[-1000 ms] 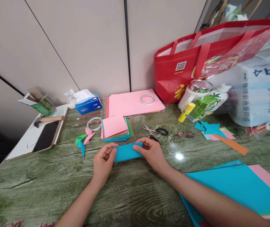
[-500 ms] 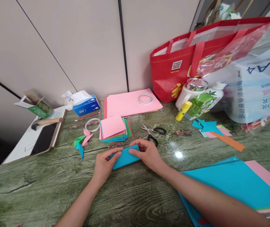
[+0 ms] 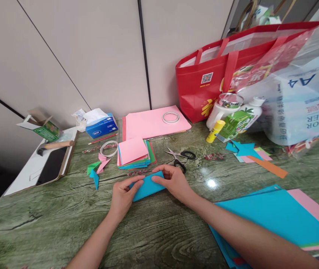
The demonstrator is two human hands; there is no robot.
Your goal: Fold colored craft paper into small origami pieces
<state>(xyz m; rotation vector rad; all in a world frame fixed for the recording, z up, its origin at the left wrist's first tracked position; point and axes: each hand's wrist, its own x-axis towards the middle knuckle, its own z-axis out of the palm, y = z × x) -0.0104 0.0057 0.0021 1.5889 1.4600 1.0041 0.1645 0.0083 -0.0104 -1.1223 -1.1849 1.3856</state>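
A folded piece of blue paper [image 3: 149, 186] lies between my two hands, low over the table. My left hand [image 3: 124, 194] pinches its left end between thumb and fingers. At the upper right edge, my right hand [image 3: 174, 183] grips the same paper, thumb in front and fingers behind. Just beyond it are a stack of small coloured paper squares [image 3: 133, 151], pink on top, and a pair of scissors [image 3: 178, 155] with black handles, blades partly spread. Left of the stack sit small folded paper pieces [image 3: 94, 173] in green, pink and blue, beside a roll of white tape [image 3: 109, 148].
Large blue and pink sheets [image 3: 271, 213] lie under my right forearm. Paper scraps [image 3: 246, 149], a yellow glue stick [image 3: 215, 131], a white jug [image 3: 223, 110] and a red bag [image 3: 198, 86] stand right. A tissue box [image 3: 102, 126], phone [image 3: 51, 166] and hammer [image 3: 55, 145] are left.
Both hands keep the same hold on the blue paper and have barely moved. The view has shifted very slightly.
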